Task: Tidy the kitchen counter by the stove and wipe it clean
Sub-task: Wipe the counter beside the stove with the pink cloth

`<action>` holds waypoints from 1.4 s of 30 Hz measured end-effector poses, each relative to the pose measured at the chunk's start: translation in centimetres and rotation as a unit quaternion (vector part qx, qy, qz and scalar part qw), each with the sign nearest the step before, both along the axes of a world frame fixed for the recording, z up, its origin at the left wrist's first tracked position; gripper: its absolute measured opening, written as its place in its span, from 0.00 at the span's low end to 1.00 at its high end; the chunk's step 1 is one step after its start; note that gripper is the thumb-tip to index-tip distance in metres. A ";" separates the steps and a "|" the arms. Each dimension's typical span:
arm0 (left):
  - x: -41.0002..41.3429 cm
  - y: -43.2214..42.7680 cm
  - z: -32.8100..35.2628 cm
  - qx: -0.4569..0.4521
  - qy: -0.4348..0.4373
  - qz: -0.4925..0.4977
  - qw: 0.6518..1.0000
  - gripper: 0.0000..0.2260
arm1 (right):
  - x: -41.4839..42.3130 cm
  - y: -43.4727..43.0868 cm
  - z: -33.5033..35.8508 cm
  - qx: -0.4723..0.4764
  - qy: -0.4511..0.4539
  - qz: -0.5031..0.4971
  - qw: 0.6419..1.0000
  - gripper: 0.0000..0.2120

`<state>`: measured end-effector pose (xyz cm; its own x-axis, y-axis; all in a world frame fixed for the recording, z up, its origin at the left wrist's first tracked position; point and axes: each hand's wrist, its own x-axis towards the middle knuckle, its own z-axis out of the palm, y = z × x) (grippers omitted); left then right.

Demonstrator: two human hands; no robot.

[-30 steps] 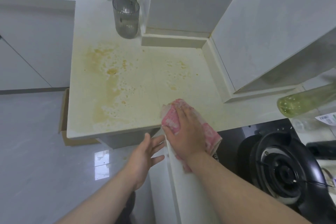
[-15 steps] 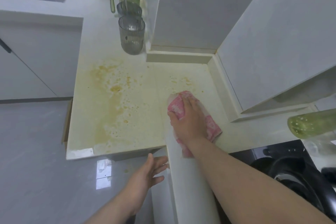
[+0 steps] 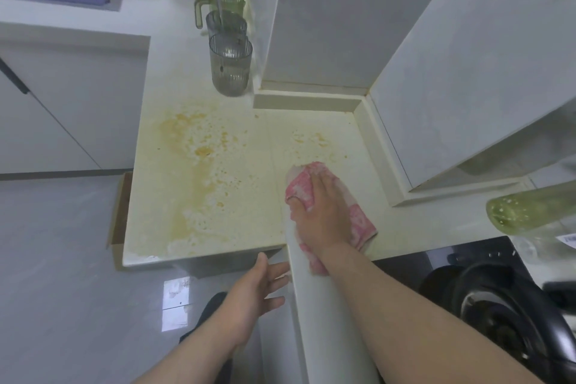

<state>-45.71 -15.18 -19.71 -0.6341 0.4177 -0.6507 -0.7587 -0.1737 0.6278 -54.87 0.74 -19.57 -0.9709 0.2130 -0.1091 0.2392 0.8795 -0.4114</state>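
Observation:
My right hand (image 3: 321, 215) lies flat on a pink and white cloth (image 3: 300, 185) and presses it onto the cream counter (image 3: 255, 221) near its front edge. Brown-yellow stains (image 3: 199, 153) and foamy wet patches cover the left and middle of the counter. A smaller stain patch (image 3: 311, 139) sits just beyond the cloth. My left hand (image 3: 252, 296) hovers below the counter's front edge with its fingers spread, holding nothing, beside the white cabinet edge (image 3: 314, 305).
Two grey ribbed glasses (image 3: 230, 68) and a green mug (image 3: 224, 0) stand at the counter's back by the wall corner. A black gas stove (image 3: 498, 305) lies at the right, with a green bottle (image 3: 530, 212) above it. A cardboard box (image 3: 120, 212) stands left of the counter.
My right hand has slid the cloth away from the front edge, farther onto the counter. My left hand has stayed below the edge.

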 end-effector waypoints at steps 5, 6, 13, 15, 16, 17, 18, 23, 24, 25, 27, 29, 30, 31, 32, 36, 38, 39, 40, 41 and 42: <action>-0.5 0.3 -0.1 -0.005 0.020 0.060 0.998 0.25 | 3.7 -0.6 0.0 -0.027 0.002 0.031 0.999 0.34; -0.7 0.2 -0.2 -0.005 0.033 0.077 0.997 0.25 | 4.4 -0.5 0.0 -0.027 0.003 0.042 0.999 0.34; -1.1 0.8 -0.6 -0.009 0.061 0.073 0.995 0.26 | 5.5 1.1 0.2 0.008 -0.026 0.094 0.995 0.33; -1.2 1.1 -0.5 -0.012 0.063 0.076 0.995 0.25 | 5.1 2.5 0.5 0.014 -0.043 0.112 0.993 0.32; -1.3 1.2 -0.5 -0.011 0.063 0.077 0.995 0.25 | 4.9 3.5 0.7 0.006 -0.059 0.127 0.990 0.31; -1.4 1.2 -0.5 -0.012 0.063 0.080 0.995 0.25 | 4.6 4.6 0.9 -0.006 -0.076 0.142 0.987 0.30; -1.5 1.2 -0.5 -0.013 0.062 0.081 0.995 0.25 | 4.4 5.8 1.0 -0.021 -0.093 0.149 0.984 0.30; -1.5 1.2 -0.6 -0.017 0.063 0.078 0.995 0.26 | 4.1 9.9 1.5 -0.059 -0.089 0.109 0.988 0.29; -1.5 1.1 -0.6 -0.018 0.063 0.074 0.995 0.26 | 4.3 10.8 1.7 -0.062 -0.084 0.098 0.990 0.29; -1.6 1.1 -0.6 -0.019 0.064 0.069 0.995 0.26 | 4.6 11.8 2.1 -0.064 -0.076 0.084 0.991 0.30; -1.5 1.0 -0.8 -0.019 0.066 0.066 0.995 0.27 | 5.1 13.7 2.7 -0.057 -0.068 0.045 0.995 0.30; -1.5 1.1 -0.7 -0.018 0.065 0.071 0.995 0.27 | 5.5 15.0 2.5 -0.044 -0.072 0.010 0.996 0.28; -1.5 1.2 -0.6 -0.018 0.065 0.072 0.995 0.27 | 5.6 15.3 2.2 -0.036 -0.076 -0.006 0.996 0.27; -1.5 1.3 -0.4 -0.018 0.068 0.072 0.995 0.27 | 5.7 15.3 2.0 -0.027 -0.078 -0.018 0.996 0.25; -1.5 1.4 -0.3 -0.019 0.071 0.072 0.995 0.26 | 5.7 15.2 1.8 -0.023 -0.078 -0.028 0.996 0.24; -1.3 1.5 0.1 -0.016 0.067 0.082 0.994 0.25 | 5.6 12.7 1.8 -0.053 -0.078 -0.030 0.995 0.19; -1.4 1.6 0.2 -0.017 0.059 0.083 0.995 0.24 | 5.7 10.9 1.6 -0.068 -0.084 -0.006 0.994 0.16; -1.4 1.6 0.2 -0.018 0.057 0.082 0.995 0.25 | 5.9 10.5 1.2 -0.067 -0.087 0.005 0.994 0.16; -1.5 1.6 0.2 -0.019 0.056 0.080 0.995 0.25 | 6.1 10.3 1.0 -0.065 -0.085 0.016 0.994 0.16; -1.6 1.7 0.3 -0.020 0.054 0.079 0.995 0.26 | 6.2 10.3 0.9 -0.058 -0.083 0.027 0.995 0.18; -1.7 1.7 0.3 -0.021 0.053 0.079 0.995 0.27 | 6.3 10.5 1.0 -0.054 -0.081 0.032 0.995 0.21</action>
<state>-47.37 -13.45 -19.37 -0.7553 0.2811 -0.5921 -0.6537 -0.2570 0.7118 -48.61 11.29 -18.57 -0.9499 0.1297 -0.2845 0.2549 0.8480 -0.4647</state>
